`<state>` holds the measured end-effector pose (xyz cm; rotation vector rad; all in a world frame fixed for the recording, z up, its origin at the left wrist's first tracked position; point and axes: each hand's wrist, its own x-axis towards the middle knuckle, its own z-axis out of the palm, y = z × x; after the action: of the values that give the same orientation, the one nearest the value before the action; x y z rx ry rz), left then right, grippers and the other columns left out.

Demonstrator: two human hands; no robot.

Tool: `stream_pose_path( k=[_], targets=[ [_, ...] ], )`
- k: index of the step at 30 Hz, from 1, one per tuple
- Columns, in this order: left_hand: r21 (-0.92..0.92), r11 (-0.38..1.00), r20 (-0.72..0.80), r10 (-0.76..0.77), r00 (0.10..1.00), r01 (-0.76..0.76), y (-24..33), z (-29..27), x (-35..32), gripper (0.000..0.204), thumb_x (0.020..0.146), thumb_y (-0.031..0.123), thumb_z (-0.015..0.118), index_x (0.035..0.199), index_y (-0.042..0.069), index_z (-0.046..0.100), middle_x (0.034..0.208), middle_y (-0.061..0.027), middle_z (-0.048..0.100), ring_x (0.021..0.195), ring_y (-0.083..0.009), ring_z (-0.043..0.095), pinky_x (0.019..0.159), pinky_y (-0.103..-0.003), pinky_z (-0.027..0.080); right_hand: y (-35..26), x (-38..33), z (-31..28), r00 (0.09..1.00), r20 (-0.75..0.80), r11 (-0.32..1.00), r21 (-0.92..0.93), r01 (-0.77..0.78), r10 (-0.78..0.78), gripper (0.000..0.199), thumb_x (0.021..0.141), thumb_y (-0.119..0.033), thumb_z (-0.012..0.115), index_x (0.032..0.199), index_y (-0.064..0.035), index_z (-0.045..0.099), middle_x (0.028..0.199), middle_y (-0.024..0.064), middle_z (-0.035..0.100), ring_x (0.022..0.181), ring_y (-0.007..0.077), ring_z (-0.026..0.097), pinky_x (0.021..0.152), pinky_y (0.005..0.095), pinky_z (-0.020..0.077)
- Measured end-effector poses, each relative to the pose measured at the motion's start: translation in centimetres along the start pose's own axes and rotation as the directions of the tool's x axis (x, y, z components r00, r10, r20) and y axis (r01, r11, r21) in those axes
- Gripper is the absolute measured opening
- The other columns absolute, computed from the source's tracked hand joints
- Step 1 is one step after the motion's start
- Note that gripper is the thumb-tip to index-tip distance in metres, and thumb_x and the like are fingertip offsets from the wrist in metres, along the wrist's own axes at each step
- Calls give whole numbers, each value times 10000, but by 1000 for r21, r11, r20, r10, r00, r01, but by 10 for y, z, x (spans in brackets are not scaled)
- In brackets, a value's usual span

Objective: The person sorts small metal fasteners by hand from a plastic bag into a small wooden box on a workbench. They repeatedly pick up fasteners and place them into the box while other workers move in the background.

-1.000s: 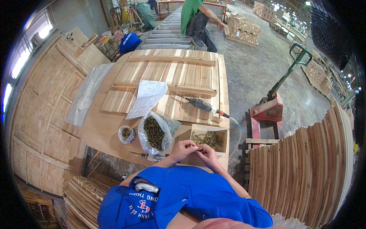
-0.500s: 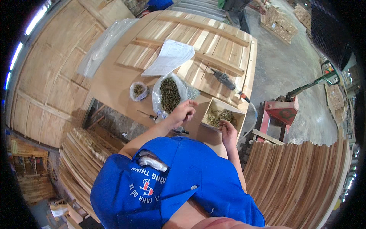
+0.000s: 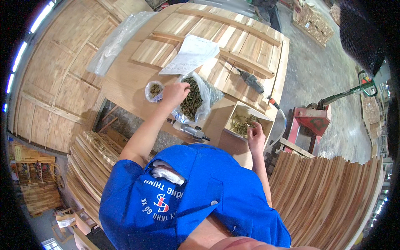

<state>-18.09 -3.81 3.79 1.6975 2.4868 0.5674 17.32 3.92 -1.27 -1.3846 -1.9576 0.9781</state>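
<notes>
My left hand (image 3: 176, 92) is at the left rim of a clear plastic bag (image 3: 205, 96) full of dark screws (image 3: 191, 100). Its fingers are curled together over the screws; whatever they hold is hidden. At the right, my right hand (image 3: 256, 136) reaches over the near right corner of a light wooden box (image 3: 228, 121) containing brassy screws (image 3: 240, 123). Its fingertips are pinched together there, and I cannot make out what is between them. Beside my left hand stands a small clear tub (image 3: 155, 91) of screws. A grey power driver (image 3: 191, 131) lies between the bag and my body.
Slatted wooden panels (image 3: 208, 25) cover the far part of the table, with a paper sheet (image 3: 192, 54) and a hose-fed power tool (image 3: 251, 81) on them. Stacked boards (image 3: 325, 191) stand near right. A red pallet jack (image 3: 311, 118) is beyond the box.
My left hand has moved left and away from me, from between bag and box to the bag's screws. My right hand stays at the box. The grey power driver is now uncovered.
</notes>
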Motion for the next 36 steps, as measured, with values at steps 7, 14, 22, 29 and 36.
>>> stream_pose_path(
  k=[7, 14, 22, 29, 36],
  targets=[
    [394, 896, 52, 199, 979, -203, -27, 33, 18, 123, 790, 157, 492, 746, 112, 598, 722, -79, 631, 684, -268, 640, 554, -409, 499, 3, -5, 0, 995, -54, 995, -64, 77, -80, 201, 806, -133, 594, 993, -59, 592, 612, 104, 559, 537, 159, 528, 537, 300, 434],
    [289, 898, -84, 369, 926, -332, -27, 22, 14, 166, 796, 237, 550, 669, 133, 576, 653, -61, 589, 613, -267, 611, 532, -390, 480, -4, -2, -6, 1000, -6, 996, -86, 11, -11, 165, 809, -199, 584, 931, -91, 609, 765, 139, 631, 703, 284, 625, 635, 365, 484],
    [-58, 989, 33, 137, 990, -135, 2, 5, -11, 213, 794, 334, 593, 808, 131, 656, 782, -73, 637, 712, -287, 613, 621, -402, 478, -4, -5, -4, 993, -70, 994, -66, 89, -93, 154, 806, -169, 584, 892, -46, 617, 727, 134, 625, 659, 242, 620, 613, 321, 474],
    [37, 995, 138, 92, 986, -98, 10, 5, -18, 264, 816, 339, 522, 737, 95, 585, 749, -110, 627, 711, -318, 608, 587, -439, 468, -8, -8, -7, 995, -56, 995, -51, 83, -85, 152, 811, -161, 573, 892, -39, 614, 712, 134, 618, 643, 235, 614, 610, 319, 472],
    [-667, 741, 31, 130, 991, -76, 28, 21, -25, 268, 839, 309, 543, 764, 53, 569, 626, -88, 571, 591, -166, 561, 547, -338, 442, -22, -16, -2, 988, -82, 946, 287, 149, -131, 154, 818, -44, 557, 958, 14, 583, 712, 33, 587, 657, 74, 518, 604, 238, 443]
  ],
)
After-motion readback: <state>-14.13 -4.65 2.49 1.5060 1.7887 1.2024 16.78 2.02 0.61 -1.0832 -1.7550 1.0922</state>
